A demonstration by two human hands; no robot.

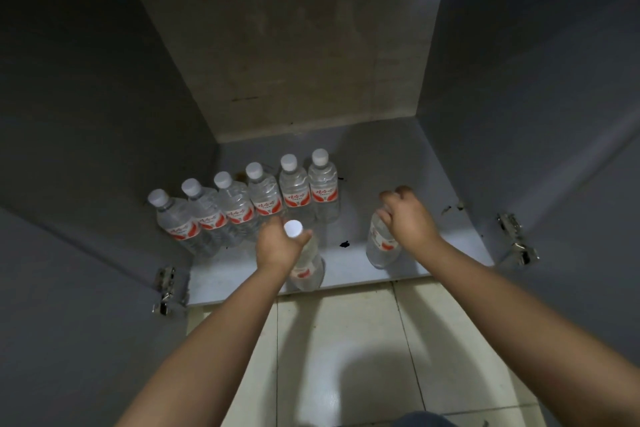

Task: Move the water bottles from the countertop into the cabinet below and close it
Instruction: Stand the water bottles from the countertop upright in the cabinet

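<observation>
Two upright bottles, one gripped at the neck per hand: left (277,246) nearer the row (242,204), right (408,218) well apart.

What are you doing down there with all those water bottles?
A person is putting water bottles into an open floor cabinet. Six bottles already stand in a row on its floor. The left hand holds another bottle by the neck near the front edge, and the right hand has its grip on one more bottle further right. Both doors are open.
</observation>
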